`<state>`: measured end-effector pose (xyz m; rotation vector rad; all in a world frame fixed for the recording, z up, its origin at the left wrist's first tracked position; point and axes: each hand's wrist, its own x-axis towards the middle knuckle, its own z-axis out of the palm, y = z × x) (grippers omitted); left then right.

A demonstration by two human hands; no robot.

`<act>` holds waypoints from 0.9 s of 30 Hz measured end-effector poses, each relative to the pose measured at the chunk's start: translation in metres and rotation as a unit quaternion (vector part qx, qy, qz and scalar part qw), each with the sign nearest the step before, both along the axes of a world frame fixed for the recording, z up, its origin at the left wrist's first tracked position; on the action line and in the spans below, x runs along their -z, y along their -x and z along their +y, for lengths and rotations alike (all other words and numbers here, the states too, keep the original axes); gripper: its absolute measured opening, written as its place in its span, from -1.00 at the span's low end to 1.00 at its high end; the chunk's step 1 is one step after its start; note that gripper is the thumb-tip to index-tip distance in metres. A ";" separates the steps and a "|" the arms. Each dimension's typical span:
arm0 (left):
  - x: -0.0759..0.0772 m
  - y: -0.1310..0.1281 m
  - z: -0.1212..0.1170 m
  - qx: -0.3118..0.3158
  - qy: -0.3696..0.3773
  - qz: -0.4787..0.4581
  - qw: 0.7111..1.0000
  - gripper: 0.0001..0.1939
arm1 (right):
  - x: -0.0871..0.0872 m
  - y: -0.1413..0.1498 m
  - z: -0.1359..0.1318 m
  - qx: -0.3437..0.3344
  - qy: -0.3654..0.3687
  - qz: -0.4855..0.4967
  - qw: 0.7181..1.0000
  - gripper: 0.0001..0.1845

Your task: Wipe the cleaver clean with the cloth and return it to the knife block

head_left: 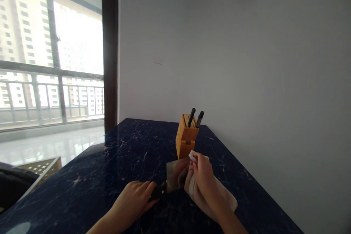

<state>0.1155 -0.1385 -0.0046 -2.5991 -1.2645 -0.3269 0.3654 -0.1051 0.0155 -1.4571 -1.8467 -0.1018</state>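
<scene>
My left hand [136,197] is closed round the black handle of a cleaver [175,173], whose broad shiny blade points to the right above the table. A pale cloth [197,190] is pinched in my right hand [204,172], at the far end of the blade. Part of the cloth hangs below that hand and wrist, and it covers the blade's tip. Just beyond the blade stands a wooden knife block [185,137], with two dark-handled tools [192,117] sticking up from its slots.
The dark blue marbled table [131,150] runs back to a grey wall [260,62] and along it on the right. At left are a glass window [76,44] with a railing beyond, and a chair-like frame [46,170] beside the table edge.
</scene>
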 end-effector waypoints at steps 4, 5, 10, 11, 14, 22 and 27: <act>-0.001 0.000 0.001 -0.024 0.031 -0.007 0.999 -0.78 | 0.003 0.024 -0.010 -0.069 -0.008 -0.004 0.998 -0.68; -0.002 0.001 0.001 -0.027 0.033 -0.005 0.999 -0.78 | 0.003 0.029 -0.013 -0.094 -0.010 -0.017 0.995 -0.67; -0.004 0.000 -0.001 -0.032 0.054 -0.002 0.998 -0.77 | 0.002 0.021 -0.009 -0.041 -0.022 0.003 0.999 -0.69; -0.004 0.000 -0.002 -0.034 0.060 -0.003 0.998 -0.76 | 0.003 0.016 -0.007 -0.018 -0.021 0.011 1.000 -0.69; -0.004 -0.001 -0.001 -0.047 0.071 -0.002 0.996 -0.71 | 0.004 0.011 -0.005 0.000 -0.008 0.009 1.000 -0.65; 0.000 -0.002 0.000 -0.062 0.072 0.001 0.995 -0.72 | 0.000 0.038 -0.024 -0.095 0.021 -0.110 0.989 -0.68; 0.000 -0.003 -0.003 -0.061 0.064 -0.001 0.996 -0.68 | 0.008 0.013 -0.013 0.055 0.008 -0.127 0.990 -0.67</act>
